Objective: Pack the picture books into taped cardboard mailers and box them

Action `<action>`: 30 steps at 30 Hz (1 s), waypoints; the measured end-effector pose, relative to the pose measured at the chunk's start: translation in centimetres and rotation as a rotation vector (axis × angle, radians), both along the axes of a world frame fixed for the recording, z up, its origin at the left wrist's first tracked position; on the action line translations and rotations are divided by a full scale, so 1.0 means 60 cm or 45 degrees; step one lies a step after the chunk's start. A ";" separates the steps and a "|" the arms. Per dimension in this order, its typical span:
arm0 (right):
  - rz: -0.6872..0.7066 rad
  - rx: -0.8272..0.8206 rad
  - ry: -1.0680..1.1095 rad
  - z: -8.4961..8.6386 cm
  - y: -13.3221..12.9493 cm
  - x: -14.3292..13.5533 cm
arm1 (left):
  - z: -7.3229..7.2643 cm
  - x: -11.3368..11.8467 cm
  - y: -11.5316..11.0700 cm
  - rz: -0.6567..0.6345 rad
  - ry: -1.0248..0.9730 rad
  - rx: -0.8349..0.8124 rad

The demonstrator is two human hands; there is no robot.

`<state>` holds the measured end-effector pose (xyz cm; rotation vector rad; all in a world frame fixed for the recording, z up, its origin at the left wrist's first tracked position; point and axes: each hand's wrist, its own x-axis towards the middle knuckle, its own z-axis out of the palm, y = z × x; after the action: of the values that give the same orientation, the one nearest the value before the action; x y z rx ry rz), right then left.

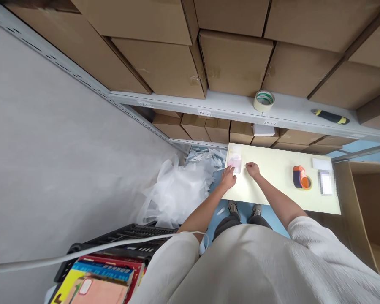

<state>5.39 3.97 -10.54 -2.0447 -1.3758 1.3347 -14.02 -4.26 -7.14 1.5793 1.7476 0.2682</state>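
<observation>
My left hand (pixel 228 177) touches the pinkish packet (pixel 234 158), its long axis running away from me; my right hand (pixel 252 169) (beside it) has curled fingers.

A pale yellow table (pixel 272 160) stretches from the centre toward the right of the frame. A flat, pinkish, see-through packet (pixel 234 160) lies at its left end. Toward its right end sits an orange and dark tape dispenser (pixel 299 176), with a white slip (pixel 321 164) and a pixelated item (pixel 327 185) farther right, the slip above the item.

Across the upper part, a grey metal shelf (pixel 228 103) bears cardboard boxes (pixel 236 63), a tape roll (pixel 259 104) near its front edge and, farther right, a black-and-yellow handled tool (pixel 331 117).

On the blue floor (pixel 273 213), crumpled white sheeting (pixel 177 190) is heaped left of the table.
</observation>
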 end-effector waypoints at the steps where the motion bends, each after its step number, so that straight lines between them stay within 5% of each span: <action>1: 0.013 0.004 0.014 0.005 -0.009 0.008 | 0.008 0.006 -0.003 -0.003 0.013 0.005; 13: 0.324 0.279 0.141 0.071 -0.104 0.097 | 0.090 0.094 -0.119 0.150 0.160 0.128; 21: 0.555 0.406 0.261 0.093 -0.184 0.155 | 0.102 0.190 -0.280 0.424 0.095 0.262; 30: 0.933 0.461 0.418 0.160 -0.311 0.088 | 0.165 0.192 -0.480 0.662 0.152 0.369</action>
<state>10.65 -14.69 -0.96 -1.0536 -2.1042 1.4449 -2.49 -33.08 2.76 1.3221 2.2794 0.7186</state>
